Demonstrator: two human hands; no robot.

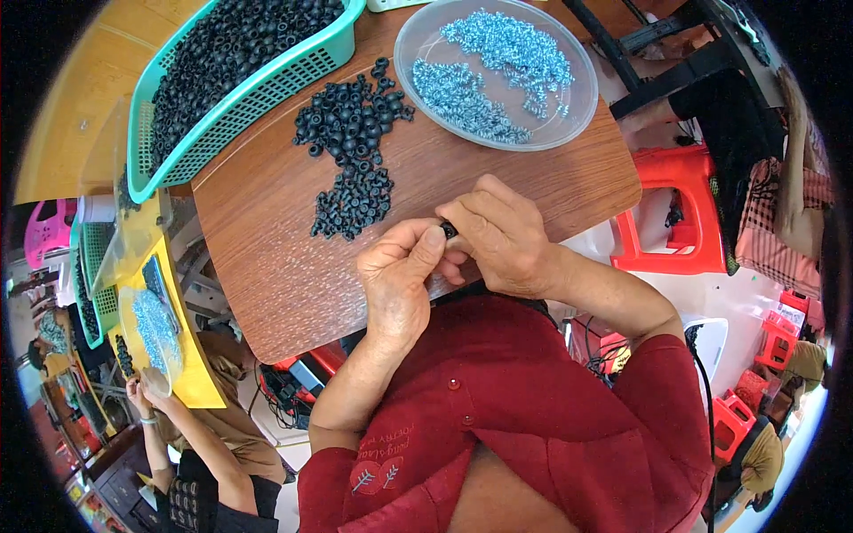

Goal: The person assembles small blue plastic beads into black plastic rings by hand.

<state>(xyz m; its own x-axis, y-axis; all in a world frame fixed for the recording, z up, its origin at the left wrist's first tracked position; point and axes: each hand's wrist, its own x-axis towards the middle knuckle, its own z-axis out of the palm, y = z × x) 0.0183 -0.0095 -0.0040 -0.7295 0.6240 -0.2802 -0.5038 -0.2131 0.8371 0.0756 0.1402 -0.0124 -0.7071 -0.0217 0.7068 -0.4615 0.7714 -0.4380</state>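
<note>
My left hand (397, 271) pinches a small round black plastic piece (449, 229) between thumb and forefinger, over the table's near edge. From the other side my right hand (505, 238) is closed against the same piece, its fingers bent; anything else inside them is hidden. Beyond my hands, a pile of larger round black pieces (351, 120) runs into a pile of smaller black pieces (354, 202) on the brown table (275, 284). A clear round plastic bowl (586, 107) at the far right holds two heaps of tiny light-blue pieces (506, 53), which look like coil springs.
A turquoise basket (258, 102) full of black pieces stands at the far left. Red plastic stools (684, 213) are right of the table. At the lower left, another person's hands (151, 391) work at a yellow table (200, 377) with a bowl of light-blue pieces.
</note>
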